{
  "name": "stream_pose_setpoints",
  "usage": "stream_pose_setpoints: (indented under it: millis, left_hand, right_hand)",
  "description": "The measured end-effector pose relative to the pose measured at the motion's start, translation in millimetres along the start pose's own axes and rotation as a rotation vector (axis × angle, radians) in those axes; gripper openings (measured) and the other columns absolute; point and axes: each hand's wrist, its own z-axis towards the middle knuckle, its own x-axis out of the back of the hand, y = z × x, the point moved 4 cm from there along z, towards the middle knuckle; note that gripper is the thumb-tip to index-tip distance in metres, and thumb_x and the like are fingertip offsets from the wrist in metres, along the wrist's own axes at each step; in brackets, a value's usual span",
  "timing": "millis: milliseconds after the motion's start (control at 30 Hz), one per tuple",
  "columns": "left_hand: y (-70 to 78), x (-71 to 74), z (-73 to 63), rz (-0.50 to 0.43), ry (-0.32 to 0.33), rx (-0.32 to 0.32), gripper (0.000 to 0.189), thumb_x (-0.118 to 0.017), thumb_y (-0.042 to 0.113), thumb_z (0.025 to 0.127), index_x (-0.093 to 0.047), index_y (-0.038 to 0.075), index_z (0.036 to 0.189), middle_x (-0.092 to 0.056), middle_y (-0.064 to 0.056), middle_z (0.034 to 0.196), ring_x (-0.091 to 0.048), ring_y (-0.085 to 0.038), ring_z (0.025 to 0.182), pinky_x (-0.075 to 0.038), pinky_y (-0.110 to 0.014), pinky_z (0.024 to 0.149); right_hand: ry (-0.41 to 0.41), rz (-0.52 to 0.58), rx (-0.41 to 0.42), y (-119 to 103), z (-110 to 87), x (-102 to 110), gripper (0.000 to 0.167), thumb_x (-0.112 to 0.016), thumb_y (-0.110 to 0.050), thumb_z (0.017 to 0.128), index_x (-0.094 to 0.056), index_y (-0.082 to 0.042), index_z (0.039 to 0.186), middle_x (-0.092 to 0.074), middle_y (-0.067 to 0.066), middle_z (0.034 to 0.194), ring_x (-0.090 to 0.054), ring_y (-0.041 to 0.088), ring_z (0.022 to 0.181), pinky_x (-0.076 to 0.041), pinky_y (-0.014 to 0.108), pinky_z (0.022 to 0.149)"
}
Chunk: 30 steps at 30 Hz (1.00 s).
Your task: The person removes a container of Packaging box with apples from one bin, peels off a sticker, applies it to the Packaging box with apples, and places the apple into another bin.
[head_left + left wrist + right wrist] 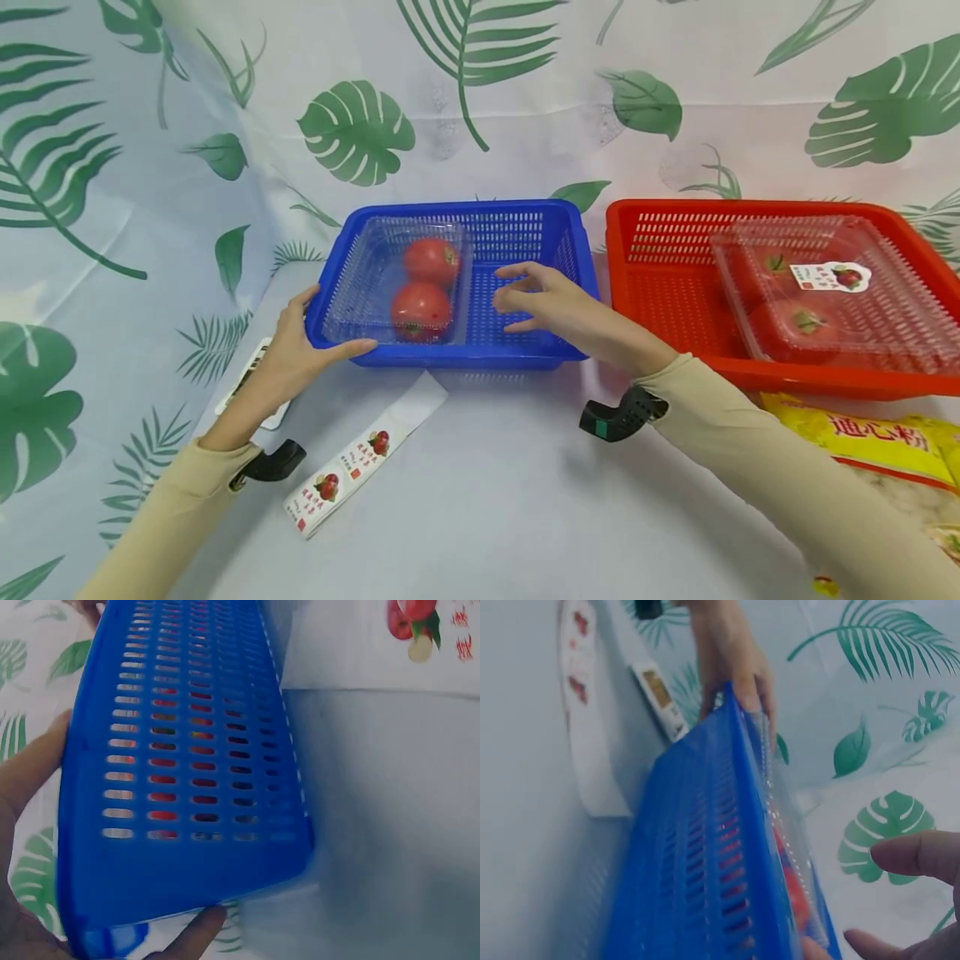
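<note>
My left hand grips the near left corner of a blue plastic basket, its thumb along the front rim and its fingers at the left side. In the left wrist view, red shows through the slots of the basket wall. Inside the basket, at the left, lies a clear plastic box with two tomatoes. Over the basket's right part hovers my right hand, fingers loosely bent and apart, holding nothing. The right wrist view shows its thumb and fingers spread beside the basket.
A red basket stands on the right, holding a clear box with tomatoes and a fruit label. In front lies a strip of fruit labels. A white card-like item is partly behind my left hand. A yellow bag lies front right.
</note>
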Motion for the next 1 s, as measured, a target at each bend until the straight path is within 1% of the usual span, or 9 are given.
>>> stream_pose_setpoints:
  millis: [167,267,467,600,667,767,867,933,1000]
  left_hand:
    - [-5.3,-0.9,1.1,-0.057,-0.071,0.082,0.125,-0.083,0.047,0.087,0.006,0.015,0.168,-0.008,-0.022,0.173,-0.015,-0.044,0.157,-0.021,-0.067,0.122]
    - [-5.3,-0.1,1.7,-0.055,-0.075,0.086,0.125,-0.083,0.048,0.087,0.006,0.016,0.168,-0.007,-0.022,0.173,-0.014,-0.043,0.157,-0.021,-0.068,0.122]
    - [-4.3,-1.7,2.8,-0.050,-0.082,0.078,0.125,-0.083,0.049,0.086,0.005,0.016,0.168,-0.008,-0.021,0.173,-0.014,-0.042,0.157,-0.020,-0.067,0.123]
    - [-4.4,-3.6,2.2,-0.042,-0.090,0.091,0.125,-0.082,0.050,0.087,0.006,0.017,0.168,-0.006,-0.021,0.173,-0.013,-0.043,0.157,-0.019,-0.068,0.123]
    - [-4.1,-4.5,2.5,-0.043,-0.092,0.090,0.125,-0.082,0.050,0.087,0.006,0.017,0.168,-0.006,-0.021,0.173,-0.014,-0.043,0.157,-0.020,-0.067,0.123]
    - [-3.9,-4.9,2.8,-0.044,-0.091,0.086,0.124,-0.082,0.049,0.087,0.006,0.017,0.168,-0.007,-0.022,0.173,-0.016,-0.044,0.157,-0.021,-0.067,0.122]
    - [-4.1,-4.4,2.6,-0.057,-0.089,0.083,0.124,-0.082,0.047,0.087,0.006,0.017,0.168,-0.009,-0.021,0.173,-0.017,-0.043,0.156,-0.021,-0.066,0.123]
    - [-4.6,-3.8,2.4,-0.061,-0.086,0.084,0.123,-0.082,0.047,0.088,0.006,0.017,0.168,-0.009,-0.022,0.173,-0.017,-0.043,0.156,-0.021,-0.066,0.123]
    - [-4.9,-3.4,2.3,-0.059,-0.086,0.088,0.123,-0.082,0.047,0.088,0.006,0.018,0.168,-0.009,-0.022,0.173,-0.017,-0.044,0.156,-0.021,-0.066,0.123]
  right_hand:
    - [-0.033,0.124,-0.079,5,15.7,-13,0.063,-0.051,-0.019,0.110,-0.021,-0.001,0.163,-0.044,0.024,0.156,-0.048,0.039,0.143,-0.047,0.050,0.112]
    - [-0.045,0.164,-0.136,7,24.9,-23,0.068,-0.056,-0.020,0.109,-0.020,0.001,0.163,-0.042,0.023,0.158,-0.047,0.039,0.143,-0.047,0.049,0.113]
    - [-0.052,0.165,-0.204,9,39.7,-37,0.067,-0.062,-0.024,0.104,-0.032,0.005,0.158,-0.043,0.024,0.154,-0.048,0.039,0.139,-0.045,0.049,0.115]
    - [-0.024,0.152,-0.244,11,47.2,-44,0.064,-0.066,-0.026,0.101,-0.037,0.001,0.151,-0.049,0.017,0.137,-0.055,0.032,0.122,-0.050,0.044,0.109]
    - [-0.008,0.150,-0.254,12,50.3,-46,0.057,-0.067,-0.027,0.100,-0.043,-0.001,0.144,-0.052,0.012,0.121,-0.057,0.026,0.106,-0.055,0.038,0.098]
    - [0.013,0.156,-0.255,12,53.6,-47,0.043,-0.067,-0.026,0.100,-0.051,-0.003,0.132,-0.051,0.007,0.103,-0.054,0.021,0.090,-0.054,0.032,0.083]
    - [0.020,0.164,-0.241,11,55.8,-49,0.031,-0.066,-0.022,0.100,-0.057,-0.002,0.121,-0.050,0.005,0.091,-0.053,0.018,0.081,-0.053,0.029,0.075]
    - [0.021,0.171,-0.228,9,56.5,-50,0.030,-0.066,-0.019,0.101,-0.058,-0.001,0.123,-0.051,0.003,0.094,-0.052,0.018,0.079,-0.053,0.029,0.076]
    - [0.029,0.177,-0.214,6,55.6,-51,0.041,-0.065,-0.017,0.101,-0.053,0.002,0.135,-0.055,0.005,0.107,-0.054,0.019,0.083,-0.055,0.031,0.080]
